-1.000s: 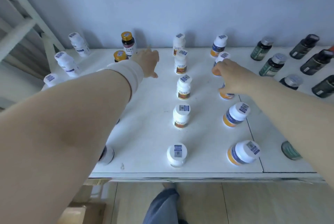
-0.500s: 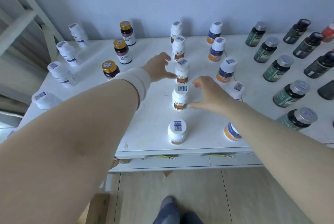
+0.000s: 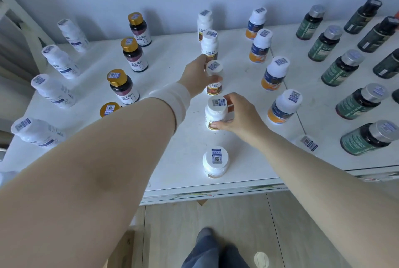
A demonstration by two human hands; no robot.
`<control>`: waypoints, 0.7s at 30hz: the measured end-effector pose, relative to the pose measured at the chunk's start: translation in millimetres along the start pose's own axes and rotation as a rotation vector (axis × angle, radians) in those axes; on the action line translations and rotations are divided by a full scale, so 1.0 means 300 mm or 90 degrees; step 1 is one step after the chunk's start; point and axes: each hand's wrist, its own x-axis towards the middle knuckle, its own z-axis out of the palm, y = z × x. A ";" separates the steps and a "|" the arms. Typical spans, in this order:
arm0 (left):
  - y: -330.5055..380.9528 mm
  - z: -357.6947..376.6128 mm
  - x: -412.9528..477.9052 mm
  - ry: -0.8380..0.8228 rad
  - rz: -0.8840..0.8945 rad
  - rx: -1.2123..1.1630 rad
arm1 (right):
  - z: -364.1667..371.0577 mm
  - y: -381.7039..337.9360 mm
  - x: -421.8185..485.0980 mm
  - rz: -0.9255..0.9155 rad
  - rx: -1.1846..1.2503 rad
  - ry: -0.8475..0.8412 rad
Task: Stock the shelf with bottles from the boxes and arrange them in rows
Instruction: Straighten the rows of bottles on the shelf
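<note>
A white shelf (image 3: 177,172) is being viewed from above, already stocked with bottles standing in several rows running back to the wall; no boxes are being shown. The task is judged nearly finished, with only straightening left. In the centre row, the third bottle (image 3: 214,77) is being pinched at its cap by the left hand (image 3: 195,76), and the second bottle (image 3: 216,112) is being gripped around its body by the right hand (image 3: 238,116). Half a second earlier, both hands were spread open beside these bottles, not yet closed on them.
</note>
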 end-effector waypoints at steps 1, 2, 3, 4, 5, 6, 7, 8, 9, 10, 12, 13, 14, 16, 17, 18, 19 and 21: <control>-0.008 -0.009 0.005 -0.001 -0.002 -0.005 | -0.001 -0.001 0.002 0.002 0.005 -0.007; -0.017 -0.016 0.008 0.000 -0.005 -0.007 | -0.001 -0.002 0.004 0.005 0.011 -0.013; -0.025 -0.021 0.010 0.002 -0.009 -0.008 | -0.001 -0.002 0.006 0.007 0.017 -0.017; -0.033 -0.023 0.011 0.004 -0.014 -0.012 | 0.000 -0.004 0.007 0.008 0.020 -0.021; -0.038 -0.022 0.010 0.006 -0.018 -0.020 | 0.000 -0.005 0.007 0.008 0.022 -0.023; -0.040 -0.021 0.008 0.009 -0.019 -0.028 | 0.001 -0.004 0.006 0.010 0.022 -0.025; -0.039 -0.019 0.006 0.010 -0.019 -0.032 | 0.002 -0.003 0.007 0.013 0.025 -0.028; -0.036 -0.019 0.003 0.008 -0.016 -0.031 | 0.002 -0.002 0.008 0.018 0.028 -0.030; -0.033 -0.019 0.001 0.004 -0.013 -0.027 | 0.001 -0.001 0.010 0.025 0.030 -0.037; -0.029 -0.022 -0.002 -0.005 -0.011 -0.020 | -0.001 -0.003 0.012 0.032 0.027 -0.049; -0.013 -0.034 -0.014 -0.030 -0.008 0.003 | -0.014 -0.011 0.014 0.039 0.017 -0.074; 0.001 -0.044 -0.020 -0.041 -0.004 0.020 | -0.034 -0.019 0.014 0.041 0.008 -0.076; 0.019 -0.057 -0.024 -0.044 0.005 0.043 | -0.064 -0.030 0.016 0.039 -0.005 -0.071; 0.063 -0.089 -0.021 -0.027 0.032 0.095 | -0.153 -0.051 0.029 0.024 -0.039 -0.048; 0.091 -0.105 -0.013 -0.013 0.047 0.123 | -0.213 -0.062 0.039 0.016 -0.058 -0.035; 0.125 -0.120 -0.005 0.002 0.065 0.155 | -0.281 -0.071 0.050 0.010 -0.081 -0.019; 0.162 -0.129 0.005 0.014 0.086 0.192 | -0.351 -0.071 0.065 0.011 -0.106 -0.003; 0.237 -0.133 0.030 0.026 0.126 0.297 | -0.490 -0.058 0.088 0.014 -0.166 0.024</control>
